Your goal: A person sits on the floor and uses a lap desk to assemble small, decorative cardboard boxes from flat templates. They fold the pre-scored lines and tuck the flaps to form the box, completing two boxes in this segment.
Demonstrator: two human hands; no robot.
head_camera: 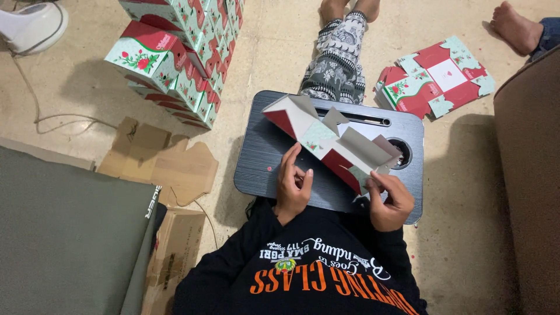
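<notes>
Two hands at work over a half-folded carton blank [331, 143], red and mint with a flower print outside, grey board inside, lying slantwise across a dark lap counter [262, 157] set over the legs. Right hand [389, 201] pinching the near end of the blank, thumb on top and fingers under, apparently to steady that end while flaps stand up. Left hand [293, 185] loosely curled, fingertips at the blank's long edge beside the red panel, touching rather than gripping as far as can be told; no firm clasp visible. Flaps raised at several angles, likely mid-fold, hence the tilted, unsupported look of the far end. Left of the counter, a stack of finished boxes [175, 52] in the same print, piled near at hand on the floor. Right of it, a pile of flat blanks [434, 79], within reach. Brown cardboard scraps [157, 160] on the floor by a grey cushion [64, 233]. Another person's bare foot [513, 26] at the top right, the rest cut off. White fan base [32, 23] only partly in view. Underside of the blank and the right fingers beneath it hidden; round hole in the counter partly covered.
</notes>
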